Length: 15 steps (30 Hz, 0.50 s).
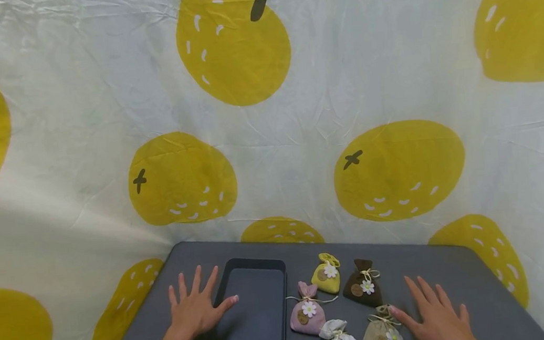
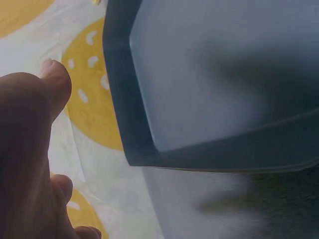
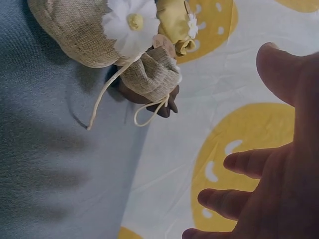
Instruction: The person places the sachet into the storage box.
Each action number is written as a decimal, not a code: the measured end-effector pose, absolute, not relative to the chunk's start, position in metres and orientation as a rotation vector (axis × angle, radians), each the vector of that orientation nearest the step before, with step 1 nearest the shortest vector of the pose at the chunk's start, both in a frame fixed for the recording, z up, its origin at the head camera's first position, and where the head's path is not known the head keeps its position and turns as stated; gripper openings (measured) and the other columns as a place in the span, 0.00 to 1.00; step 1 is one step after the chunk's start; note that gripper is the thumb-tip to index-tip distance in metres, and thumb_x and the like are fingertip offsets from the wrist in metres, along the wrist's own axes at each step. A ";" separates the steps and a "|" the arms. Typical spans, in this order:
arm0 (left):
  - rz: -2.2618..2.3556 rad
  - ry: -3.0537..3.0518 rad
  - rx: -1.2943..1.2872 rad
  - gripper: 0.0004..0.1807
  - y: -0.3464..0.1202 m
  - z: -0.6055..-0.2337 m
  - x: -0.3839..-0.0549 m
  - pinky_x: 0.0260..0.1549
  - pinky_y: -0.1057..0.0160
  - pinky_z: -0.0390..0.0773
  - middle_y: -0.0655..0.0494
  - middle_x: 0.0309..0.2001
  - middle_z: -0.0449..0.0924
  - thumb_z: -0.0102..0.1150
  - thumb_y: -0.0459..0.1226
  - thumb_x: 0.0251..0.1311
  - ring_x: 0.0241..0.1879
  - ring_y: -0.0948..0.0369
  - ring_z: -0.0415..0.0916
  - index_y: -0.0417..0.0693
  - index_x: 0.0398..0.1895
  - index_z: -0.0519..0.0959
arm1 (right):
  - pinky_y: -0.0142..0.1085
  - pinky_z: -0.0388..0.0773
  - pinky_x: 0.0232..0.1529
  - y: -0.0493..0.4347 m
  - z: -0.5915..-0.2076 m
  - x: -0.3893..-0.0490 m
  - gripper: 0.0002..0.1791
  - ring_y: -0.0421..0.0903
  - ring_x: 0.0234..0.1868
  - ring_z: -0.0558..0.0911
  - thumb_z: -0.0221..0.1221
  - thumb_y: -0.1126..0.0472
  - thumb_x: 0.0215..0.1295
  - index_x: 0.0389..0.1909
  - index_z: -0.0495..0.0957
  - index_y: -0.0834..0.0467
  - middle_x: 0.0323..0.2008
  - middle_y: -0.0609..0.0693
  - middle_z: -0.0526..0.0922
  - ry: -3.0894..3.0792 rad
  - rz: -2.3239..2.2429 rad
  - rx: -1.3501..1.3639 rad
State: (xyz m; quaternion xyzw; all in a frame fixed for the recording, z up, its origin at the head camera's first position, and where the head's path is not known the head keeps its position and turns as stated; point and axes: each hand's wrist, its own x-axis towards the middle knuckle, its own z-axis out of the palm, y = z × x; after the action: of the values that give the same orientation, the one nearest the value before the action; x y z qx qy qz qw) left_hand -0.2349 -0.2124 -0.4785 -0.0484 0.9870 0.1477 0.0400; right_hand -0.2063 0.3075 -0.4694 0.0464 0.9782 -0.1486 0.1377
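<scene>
My left hand (image 1: 194, 311) hovers with fingers spread over the left edge of a dark rectangular tray (image 1: 284, 295), holding nothing. The tray's corner fills much of the left wrist view. On the right, my right hand (image 1: 437, 314) is spread too, its thumb overlapping the top of a beige drawstring pouch (image 1: 376, 336) in the head view. Between tray and right hand lie more small pouches with white flowers: a pink one (image 1: 306, 320), a yellow one (image 1: 326, 279), a dark brown one (image 1: 362, 285) and a white one (image 1: 336, 339), cut off by the frame's bottom edge.
All of this is on a dark grey table (image 1: 401, 258) with rounded far corners. A white cloth (image 1: 298, 136) printed with large yellow fruit hangs behind the table and around its sides.
</scene>
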 end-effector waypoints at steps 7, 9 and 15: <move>0.469 2.968 -0.183 0.65 -0.217 -0.493 -0.237 0.70 0.19 0.28 0.33 0.84 0.43 0.44 0.85 0.49 0.78 0.21 0.29 0.60 0.85 0.52 | 0.88 0.44 0.59 0.309 -0.477 -0.205 0.66 0.87 0.73 0.48 0.46 0.15 0.61 0.82 0.52 0.64 0.77 0.78 0.50 2.816 -0.436 0.153; 0.496 2.952 -0.177 0.65 -0.218 -0.494 -0.237 0.70 0.18 0.29 0.32 0.83 0.43 0.46 0.84 0.50 0.78 0.20 0.29 0.59 0.85 0.52 | 0.88 0.45 0.59 0.310 -0.479 -0.204 0.66 0.87 0.73 0.48 0.47 0.15 0.61 0.81 0.52 0.65 0.77 0.78 0.50 2.813 -0.442 0.152; 0.549 2.910 -0.171 0.63 -0.219 -0.497 -0.235 0.71 0.19 0.34 0.30 0.82 0.46 0.50 0.81 0.54 0.77 0.19 0.31 0.56 0.85 0.53 | 0.87 0.47 0.60 0.309 -0.492 -0.203 0.66 0.88 0.72 0.49 0.51 0.16 0.60 0.80 0.54 0.66 0.76 0.79 0.54 2.795 -0.472 0.181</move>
State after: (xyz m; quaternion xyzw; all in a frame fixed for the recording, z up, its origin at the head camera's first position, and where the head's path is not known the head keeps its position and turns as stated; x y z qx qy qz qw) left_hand -0.2352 -0.2186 -0.4969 -0.0575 0.9773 0.1845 0.0873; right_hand -0.2027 0.3095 -0.4917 0.0630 0.9729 -0.1643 0.1502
